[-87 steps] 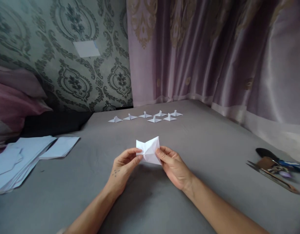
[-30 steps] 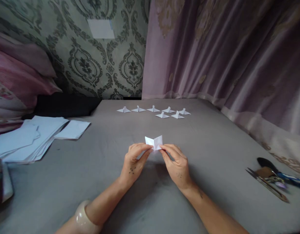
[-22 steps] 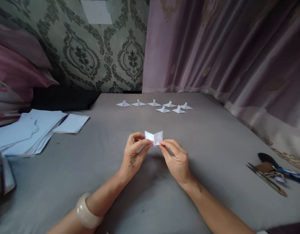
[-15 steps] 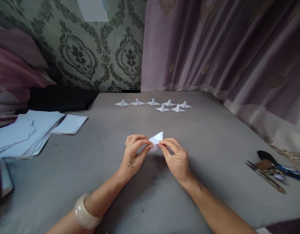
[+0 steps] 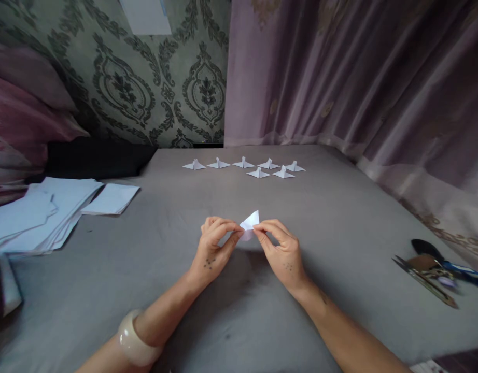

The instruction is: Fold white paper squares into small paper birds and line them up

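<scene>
A small piece of folded white paper (image 5: 250,223) is held up between my two hands, above the middle of the grey table. My left hand (image 5: 219,244) pinches its left edge between thumb and forefinger. On the opposite side, my right hand (image 5: 281,248) pinches it the same way. One pointed flap of the paper stands up between the fingertips, and a lower part hangs below them. The fingers hide its side edges. Farther back lie several folded white paper figures (image 5: 243,163) with wide wings and a small raised middle.
At the left lie a pile of white paper sheets (image 5: 73,207) and a smaller stack of paper (image 5: 112,199). Scissors with blue handles (image 5: 460,270) and a pointed metal tool (image 5: 425,282) rest at the right. A purple curtain (image 5: 340,77) borders the table's right side.
The paper's upright flap has shifted slightly left and tilts a little differently. Both hands keep their pinch and have barely moved.
</scene>
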Demonstrator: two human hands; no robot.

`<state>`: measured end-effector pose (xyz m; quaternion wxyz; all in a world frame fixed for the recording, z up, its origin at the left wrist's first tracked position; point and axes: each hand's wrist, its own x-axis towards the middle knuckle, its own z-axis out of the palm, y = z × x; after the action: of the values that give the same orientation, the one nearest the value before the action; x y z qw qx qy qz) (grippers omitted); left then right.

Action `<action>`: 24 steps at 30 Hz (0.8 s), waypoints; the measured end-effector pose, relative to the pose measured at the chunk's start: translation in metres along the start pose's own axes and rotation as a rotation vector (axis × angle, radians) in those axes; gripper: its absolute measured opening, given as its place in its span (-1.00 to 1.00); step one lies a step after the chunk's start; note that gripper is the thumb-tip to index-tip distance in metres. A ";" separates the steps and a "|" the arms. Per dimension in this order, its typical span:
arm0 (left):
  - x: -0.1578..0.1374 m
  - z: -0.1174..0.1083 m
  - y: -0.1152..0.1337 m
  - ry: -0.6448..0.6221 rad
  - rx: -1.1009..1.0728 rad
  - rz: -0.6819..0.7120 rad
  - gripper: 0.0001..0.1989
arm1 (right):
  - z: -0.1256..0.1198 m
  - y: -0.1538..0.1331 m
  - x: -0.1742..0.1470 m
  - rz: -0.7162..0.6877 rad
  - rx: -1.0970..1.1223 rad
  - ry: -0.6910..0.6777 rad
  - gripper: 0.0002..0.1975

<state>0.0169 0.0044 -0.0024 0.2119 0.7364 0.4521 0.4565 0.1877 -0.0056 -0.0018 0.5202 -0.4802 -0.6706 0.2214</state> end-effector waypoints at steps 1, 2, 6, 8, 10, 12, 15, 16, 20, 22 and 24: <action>0.000 0.000 0.000 0.002 0.002 0.002 -0.91 | 0.000 0.000 0.000 -0.004 0.001 -0.007 -0.88; 0.000 0.000 0.000 0.005 0.002 0.006 -0.90 | 0.001 0.001 0.000 -0.006 0.003 -0.015 -0.88; 0.000 -0.001 0.000 0.016 0.007 0.025 -0.90 | 0.002 0.001 -0.001 -0.007 0.005 -0.041 -0.87; -0.001 0.000 0.000 0.020 0.010 0.030 -0.91 | 0.002 0.001 -0.001 -0.006 0.007 -0.041 -0.87; -0.001 0.000 0.001 0.020 0.013 0.038 -0.92 | 0.002 0.001 -0.001 -0.009 0.007 -0.043 -0.87; -0.001 0.001 0.001 0.011 0.009 0.049 -0.94 | 0.002 0.001 -0.001 -0.015 0.006 -0.055 -0.87; -0.002 0.001 0.002 0.001 0.001 0.073 -0.95 | 0.002 0.000 -0.002 -0.020 0.001 -0.073 -0.88; -0.002 0.001 0.002 -0.001 0.003 0.077 -0.95 | 0.002 0.000 -0.002 -0.020 -0.002 -0.074 -0.88; -0.002 -0.001 0.002 0.010 0.048 0.096 -0.93 | 0.003 0.001 -0.002 -0.020 -0.017 -0.078 -0.88; -0.002 -0.001 0.002 0.030 0.073 0.124 -0.91 | 0.002 0.001 -0.002 -0.019 -0.020 -0.095 -0.88; -0.002 -0.003 0.000 0.021 0.086 0.153 -0.91 | 0.001 0.002 -0.002 -0.014 -0.029 -0.116 -0.89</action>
<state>0.0144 0.0024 -0.0021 0.1396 0.7723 0.4161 0.4593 0.1872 -0.0060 -0.0044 0.4751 -0.4694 -0.7061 0.2353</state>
